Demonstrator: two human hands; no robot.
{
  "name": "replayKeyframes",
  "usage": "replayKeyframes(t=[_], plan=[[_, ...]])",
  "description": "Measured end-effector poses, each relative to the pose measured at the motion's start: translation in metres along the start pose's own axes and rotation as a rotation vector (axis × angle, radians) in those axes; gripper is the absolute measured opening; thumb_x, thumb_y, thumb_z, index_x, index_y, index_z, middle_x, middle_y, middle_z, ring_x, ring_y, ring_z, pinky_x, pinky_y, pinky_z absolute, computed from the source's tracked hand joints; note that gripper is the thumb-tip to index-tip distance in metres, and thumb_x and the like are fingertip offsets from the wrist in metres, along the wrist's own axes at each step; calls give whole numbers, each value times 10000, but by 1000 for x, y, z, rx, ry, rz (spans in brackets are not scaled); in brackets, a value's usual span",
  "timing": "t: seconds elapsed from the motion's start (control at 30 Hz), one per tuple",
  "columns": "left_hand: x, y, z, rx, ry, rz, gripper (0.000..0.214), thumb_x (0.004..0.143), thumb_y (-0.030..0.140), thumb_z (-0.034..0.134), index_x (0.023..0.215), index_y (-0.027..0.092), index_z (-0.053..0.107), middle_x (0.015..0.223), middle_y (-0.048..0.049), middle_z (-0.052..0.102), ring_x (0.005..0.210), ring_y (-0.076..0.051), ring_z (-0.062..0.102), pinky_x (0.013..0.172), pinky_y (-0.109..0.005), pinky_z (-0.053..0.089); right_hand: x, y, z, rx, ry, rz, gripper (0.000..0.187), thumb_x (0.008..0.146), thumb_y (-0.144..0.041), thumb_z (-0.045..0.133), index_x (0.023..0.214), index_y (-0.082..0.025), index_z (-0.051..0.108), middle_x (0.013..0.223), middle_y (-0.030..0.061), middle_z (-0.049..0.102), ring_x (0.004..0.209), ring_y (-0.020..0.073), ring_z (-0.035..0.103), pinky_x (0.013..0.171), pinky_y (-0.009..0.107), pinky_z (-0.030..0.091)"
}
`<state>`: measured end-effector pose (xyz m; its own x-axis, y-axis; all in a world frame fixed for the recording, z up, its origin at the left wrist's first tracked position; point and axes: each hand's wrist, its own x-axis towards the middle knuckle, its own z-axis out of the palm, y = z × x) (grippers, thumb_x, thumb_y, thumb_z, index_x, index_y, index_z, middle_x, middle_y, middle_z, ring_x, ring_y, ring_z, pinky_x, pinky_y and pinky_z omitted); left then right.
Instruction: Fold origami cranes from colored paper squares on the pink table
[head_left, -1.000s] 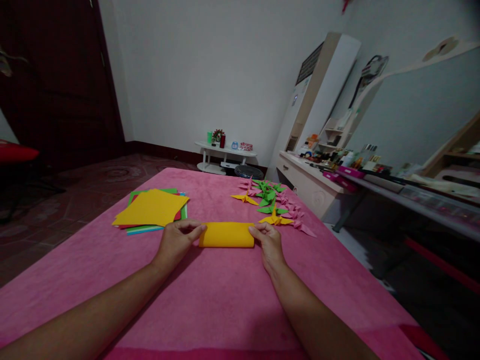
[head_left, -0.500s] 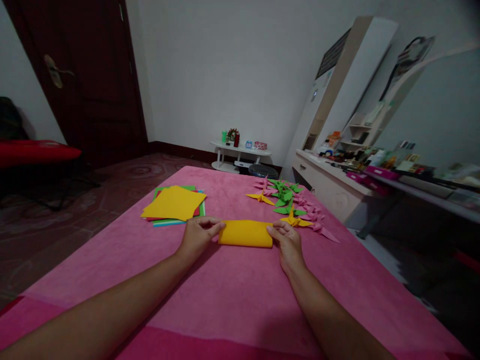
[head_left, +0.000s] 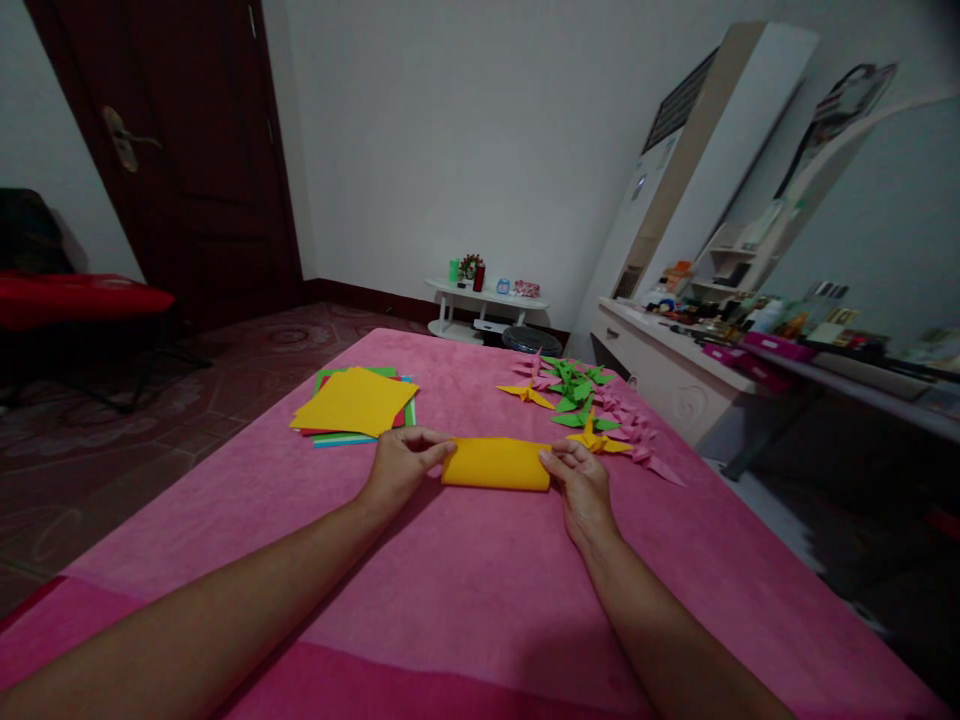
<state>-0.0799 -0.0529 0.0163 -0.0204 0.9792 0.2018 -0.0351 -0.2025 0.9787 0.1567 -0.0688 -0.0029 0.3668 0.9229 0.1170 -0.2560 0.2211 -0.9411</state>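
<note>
A yellow paper sheet (head_left: 496,463), folded over into a long rectangle, lies on the pink tablecloth (head_left: 465,590). My left hand (head_left: 400,467) pinches its left end with fingers closed. My right hand (head_left: 583,486) pinches its right end the same way. Both forearms reach in from the bottom edge of the head view.
A stack of coloured paper sheets (head_left: 355,404), yellow on top, lies at the left of the cloth. Several folded paper cranes (head_left: 586,411) in pink, green and yellow lie at the right. Beyond stand a cluttered dresser (head_left: 675,360), a low white table (head_left: 480,305) and a dark door (head_left: 172,160).
The view has swung to the left and up, so the door shows more. Both hands keep their hold on the ends of the folded yellow paper.
</note>
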Motion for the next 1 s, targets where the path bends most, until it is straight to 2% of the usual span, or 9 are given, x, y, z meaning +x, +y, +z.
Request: replayKeyframes(t=[0.17, 0.37, 0.5, 0.63, 0.73, 0.8, 0.9, 1.0], plan=[[0, 0, -1, 10, 0, 17, 214, 582, 301, 746, 681, 115, 705, 670, -62, 696, 611, -156, 617, 586, -245, 478, 0, 0, 0, -20, 2, -11, 347, 524, -242, 804, 783, -177, 582, 702, -7, 637, 652, 144, 599, 612, 263, 478], [2, -3, -2, 7, 2, 30, 241, 565, 306, 766, 681, 113, 682, 660, -44, 681, 605, -137, 609, 582, -227, 473, -1, -1, 0, -38, 6, -13, 341, 529, -220, 789, 814, -175, 608, 701, -23, 614, 636, 119, 577, 604, 238, 454], [2, -5, -4, 29, 8, 75, 322, 604, 280, 734, 880, 121, 681, 718, -33, 679, 633, -138, 612, 585, -231, 473, -3, -4, 2, -190, -28, -79, 346, 563, -226, 750, 895, -182, 664, 722, -16, 614, 659, 133, 571, 617, 258, 450], [9, 1, -9, 297, 6, 285, 231, 701, 262, 653, 893, 146, 710, 784, -52, 696, 718, -159, 614, 675, -266, 478, -1, -14, 8, -506, -74, -255, 161, 628, -217, 684, 783, -181, 712, 668, 6, 627, 605, 144, 532, 568, 265, 415], [21, 17, -14, 444, -27, 493, 180, 760, 267, 612, 876, 175, 714, 834, -54, 701, 779, -167, 617, 750, -285, 474, 6, -29, 14, -593, -105, -447, 64, 674, -195, 636, 703, -200, 694, 690, 16, 641, 641, 166, 555, 584, 278, 424], [29, 30, -17, 519, -61, 618, 194, 786, 272, 597, 927, 191, 703, 844, -54, 693, 800, -168, 612, 760, -288, 467, 11, -42, 15, -635, -159, -628, 82, 707, -168, 608, 693, -212, 675, 727, 20, 642, 720, 181, 575, 651, 299, 442], [34, 40, -22, 637, -167, 822, 205, 832, 226, 540, 962, 193, 694, 819, -63, 670, 762, -151, 589, 712, -277, 449, 14, -58, 10, -768, -318, -854, 152, 767, -122, 554, 730, -223, 661, 763, 27, 639, 785, 186, 574, 752, 338, 439], [26, 35, -29, 819, -333, 957, 219, 853, 216, 496, 928, 220, 702, 787, -59, 647, 741, -143, 560, 695, -281, 419, 8, -59, -4, -939, -532, -951, 200, 815, -111, 489, 803, -223, 655, 803, 48, 642, 805, 193, 567, 762, 352, 432]])
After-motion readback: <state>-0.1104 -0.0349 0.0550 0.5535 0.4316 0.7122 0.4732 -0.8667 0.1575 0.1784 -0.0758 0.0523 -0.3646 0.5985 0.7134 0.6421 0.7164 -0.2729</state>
